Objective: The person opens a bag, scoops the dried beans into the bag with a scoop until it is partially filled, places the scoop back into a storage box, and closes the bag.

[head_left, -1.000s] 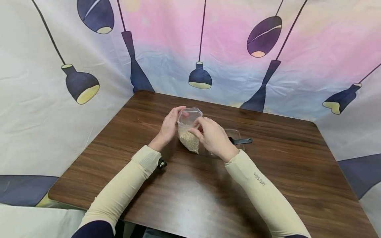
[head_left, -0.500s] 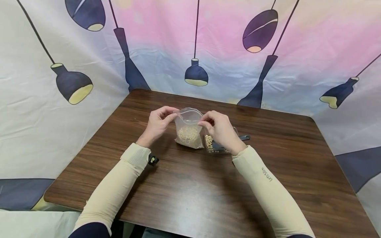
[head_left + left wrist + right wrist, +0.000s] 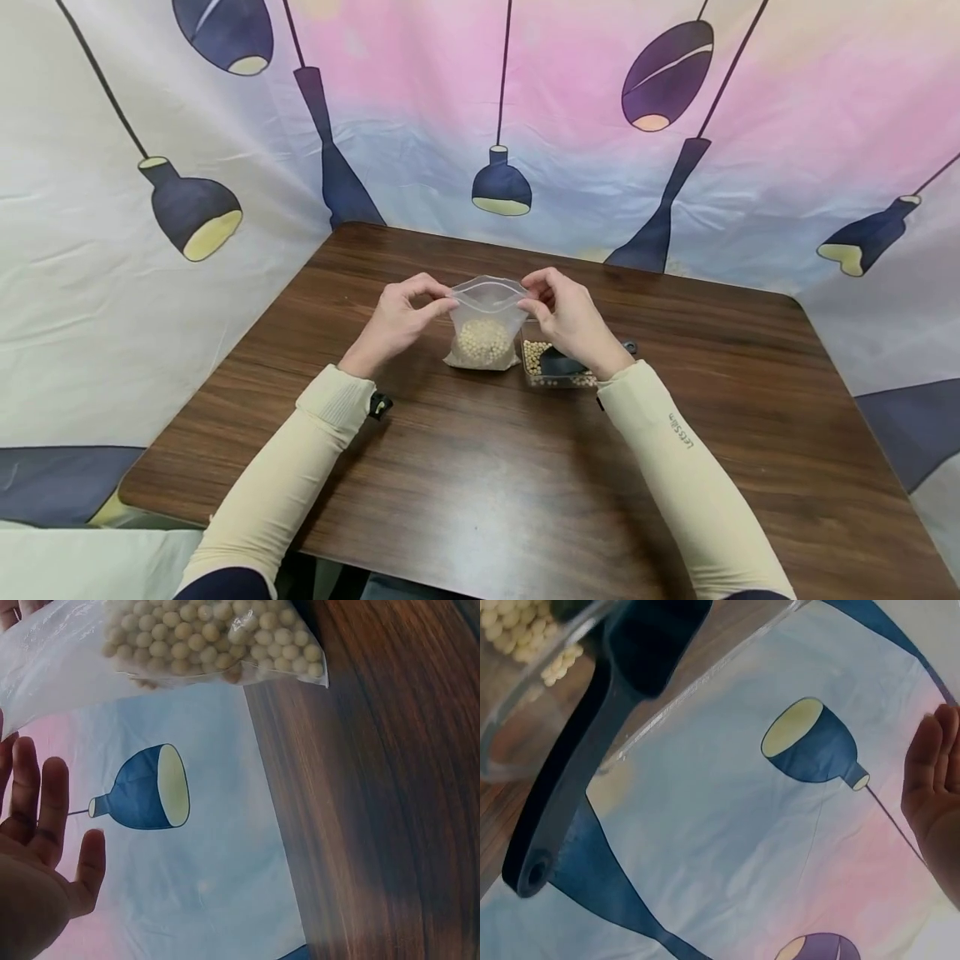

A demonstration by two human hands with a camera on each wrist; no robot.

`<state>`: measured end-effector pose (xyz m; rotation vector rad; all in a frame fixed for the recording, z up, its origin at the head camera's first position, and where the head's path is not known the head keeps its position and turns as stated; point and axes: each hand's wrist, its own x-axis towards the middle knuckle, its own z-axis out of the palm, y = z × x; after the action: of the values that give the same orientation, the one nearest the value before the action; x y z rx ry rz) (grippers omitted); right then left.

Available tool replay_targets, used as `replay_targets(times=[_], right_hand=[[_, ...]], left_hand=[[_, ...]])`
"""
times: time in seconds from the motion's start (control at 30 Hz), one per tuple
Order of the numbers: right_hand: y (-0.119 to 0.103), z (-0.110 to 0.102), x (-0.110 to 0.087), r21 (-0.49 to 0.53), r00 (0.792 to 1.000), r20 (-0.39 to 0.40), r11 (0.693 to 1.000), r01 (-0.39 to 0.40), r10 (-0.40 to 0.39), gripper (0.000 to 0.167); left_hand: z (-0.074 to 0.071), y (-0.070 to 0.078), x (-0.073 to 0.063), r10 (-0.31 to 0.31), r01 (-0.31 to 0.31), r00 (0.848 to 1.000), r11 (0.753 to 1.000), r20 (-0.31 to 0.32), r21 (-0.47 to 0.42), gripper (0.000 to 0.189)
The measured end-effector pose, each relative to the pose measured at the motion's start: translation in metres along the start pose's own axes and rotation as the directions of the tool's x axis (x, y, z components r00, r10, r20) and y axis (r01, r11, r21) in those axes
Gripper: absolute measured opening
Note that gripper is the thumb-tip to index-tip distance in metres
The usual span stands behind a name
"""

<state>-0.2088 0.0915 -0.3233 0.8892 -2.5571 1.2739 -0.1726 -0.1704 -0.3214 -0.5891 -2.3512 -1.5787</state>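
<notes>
A clear zip bag (image 3: pixel 486 333) with pale round beans in its lower part stands upright in the head view. My left hand (image 3: pixel 401 317) pinches the left corner of its top edge between thumb and fingers. The right hand (image 3: pixel 566 315) pinches the opposite top corner, and the bag's mouth gapes between them. In the left wrist view the beans (image 3: pixel 202 637) press against the plastic, and the left hand's (image 3: pixel 37 847) other fingers spread loosely. The right wrist view catches only part of the right hand (image 3: pixel 937 787).
Just right of the bag, partly under the right hand, sits a clear plastic container (image 3: pixel 531 379) of beans. A dark scoop (image 3: pixel 558 362) lies in it, its handle (image 3: pixel 562 780) over the rim. Everything stands on a brown wooden table (image 3: pixel 450 467) before a printed cloth backdrop (image 3: pixel 420 167).
The left hand, earlier flat beside the bag, now pinches its corner. The right hand has moved right to the other corner. The bag's mouth is spread wider and faces me, uncovering more of the container.
</notes>
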Motion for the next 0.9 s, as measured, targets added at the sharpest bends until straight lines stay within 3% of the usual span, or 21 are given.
replay_targets(times=[0.2, 0.3, 0.43, 0.57, 0.67, 0.77, 0.83, 0.9], right_hand=[[0.003, -0.001, -0.002, -0.079, 1.0, -0.004, 0.997, -0.025, 0.025, 0.009], [0.006, 0.002, -0.002, -0.103, 0.999, -0.029, 0.994, -0.029, 0.026, 0.006], [0.008, 0.008, -0.001, -0.155, 0.997, -0.07, 0.988, 0.008, -0.019, 0.008], [0.006, 0.013, 0.0, -0.203, 0.992, -0.095, 0.978, 0.059, -0.079, 0.012], [0.004, 0.013, -0.001, -0.195, 0.995, -0.057, 0.978, 0.067, -0.079, 0.004], [-0.001, 0.01, -0.001, -0.186, 0.998, 0.014, 0.981, 0.056, -0.054, 0.022], [-0.004, 0.011, 0.003, -0.181, 0.998, 0.045, 0.982, 0.054, -0.047, 0.032], [-0.007, 0.013, 0.008, -0.183, 0.998, 0.053, 0.982, 0.049, -0.04, 0.026]], left_hand=[[-0.001, -0.008, 0.001, 0.034, -0.034, 0.999, 0.999, -0.019, -0.004, 0.007], [-0.001, -0.011, 0.002, 0.083, -0.084, 0.996, 0.996, -0.034, -0.016, 0.006], [0.0, -0.015, 0.005, 0.167, -0.169, 0.984, 0.986, -0.052, -0.019, 0.007], [-0.001, -0.018, 0.005, 0.212, -0.214, 0.975, 0.977, -0.061, -0.024, 0.007], [-0.003, -0.024, 0.006, 0.201, -0.201, 0.979, 0.979, -0.02, -0.009, 0.004], [-0.001, -0.035, 0.012, 0.185, -0.187, 0.982, 0.981, 0.049, 0.042, 0.016], [0.003, -0.042, 0.02, 0.211, -0.218, 0.974, 0.973, 0.085, 0.081, 0.02], [0.008, -0.044, 0.027, 0.257, -0.267, 0.961, 0.957, 0.102, 0.11, 0.015]])
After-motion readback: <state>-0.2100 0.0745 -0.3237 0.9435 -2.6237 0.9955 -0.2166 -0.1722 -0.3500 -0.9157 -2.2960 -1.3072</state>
